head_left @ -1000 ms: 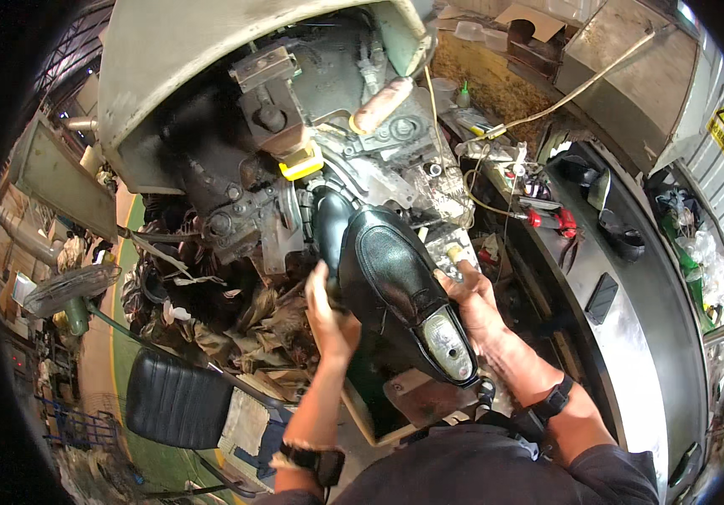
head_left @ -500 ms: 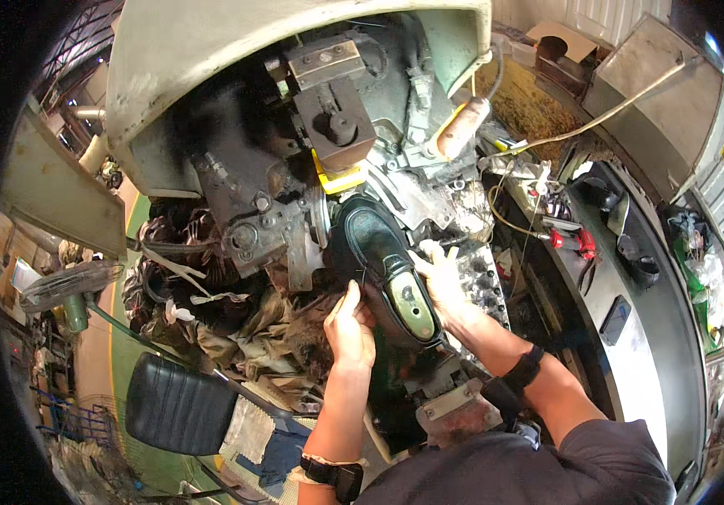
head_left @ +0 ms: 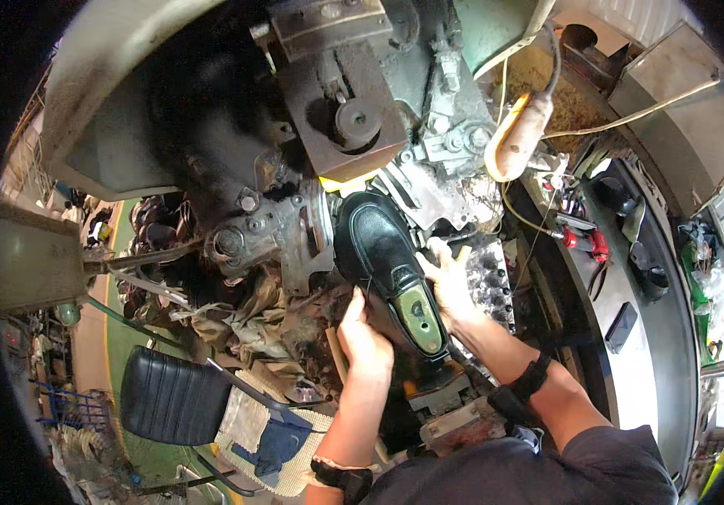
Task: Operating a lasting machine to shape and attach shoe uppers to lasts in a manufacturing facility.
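A black leather loafer (head_left: 372, 240) sits between my hands on a green shoe last (head_left: 421, 320), its toe pointing away from me against the machine. On the shoe's left side my left hand (head_left: 366, 341) is closed, thumb up along the edge, the other fingers partly hidden underneath. My right hand (head_left: 453, 290) grips the opposite side near the shoe's opening, some fingers sticking out to the right. Right above the toe are a yellow piece (head_left: 347, 183) and a heavy dark metal block (head_left: 341, 118) of the machine.
A lamp (head_left: 520, 135) hangs at the machine's right. Beyond it, a curved bench (head_left: 631, 379) carries a phone (head_left: 621, 326), a red tool (head_left: 585, 241) and dark shoe parts. Scraps pile up below left, near a black chair (head_left: 172, 396). Metal machine parts (head_left: 454, 421) stand close before me.
My view has moved closer, so the machine looms larger. The loafer remains between both hands at the machine, with its toe beneath the block; my grip looks much the same.
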Tool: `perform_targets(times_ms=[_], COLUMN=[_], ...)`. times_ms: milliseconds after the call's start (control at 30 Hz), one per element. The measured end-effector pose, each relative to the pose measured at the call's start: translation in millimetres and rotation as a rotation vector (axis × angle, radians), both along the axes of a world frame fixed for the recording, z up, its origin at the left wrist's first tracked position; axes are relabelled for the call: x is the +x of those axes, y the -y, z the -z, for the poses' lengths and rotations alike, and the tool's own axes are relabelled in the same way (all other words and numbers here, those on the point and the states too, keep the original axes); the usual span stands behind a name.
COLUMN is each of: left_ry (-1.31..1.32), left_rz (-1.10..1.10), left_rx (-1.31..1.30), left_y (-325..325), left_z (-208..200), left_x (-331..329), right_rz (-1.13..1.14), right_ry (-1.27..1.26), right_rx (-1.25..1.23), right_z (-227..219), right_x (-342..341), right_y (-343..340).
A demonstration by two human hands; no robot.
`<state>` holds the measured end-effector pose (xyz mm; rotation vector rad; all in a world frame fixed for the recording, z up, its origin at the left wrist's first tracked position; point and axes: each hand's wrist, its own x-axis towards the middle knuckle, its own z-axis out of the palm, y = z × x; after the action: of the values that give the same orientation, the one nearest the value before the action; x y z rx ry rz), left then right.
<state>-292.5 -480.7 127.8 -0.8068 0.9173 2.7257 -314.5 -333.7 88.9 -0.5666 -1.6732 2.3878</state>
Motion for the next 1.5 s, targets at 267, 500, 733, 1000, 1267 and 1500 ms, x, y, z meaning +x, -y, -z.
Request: perform_targets(times_ms=[267, 500, 733, 1000, 1267, 1500], left_ry=[-0.107, -0.095, -0.462, -0.512, -0.652, -0.799], left_rz=[-0.192, -0.133, 1.234, 2.329, 1.495, 0.847], left_rx=[-0.189, -0.242, -1.473, -1.503, -1.490, -1.568], left_y=[-18.0, -6.9, 66.2, 76.3, 78.7, 153.5], left_z=[30.7, 42.7, 99.6, 169.2, 138.1, -84.7], left_x=[-13.8, -14.3, 60.1, 125.9, 169.8, 177.4], right_rz=[0.164, 0.102, -0.087, 0.076, 0.047, -0.192], right_ry=[-0.052, -0.050, 0.061, 0.167, 0.055, -0.312], right_rx=[-0.001, -0.321, -0.338, -0.247, -0.209, 0.193], right_z=[11.0, -1.1, -19.3, -20.5, -58.1, -89.3], right_x=[-9.2, -3.8, 38.5, 82.1, 98.7, 133.7], right_y=[9.6, 5.0, -80.0, -134.0, -131.7, -74.3])
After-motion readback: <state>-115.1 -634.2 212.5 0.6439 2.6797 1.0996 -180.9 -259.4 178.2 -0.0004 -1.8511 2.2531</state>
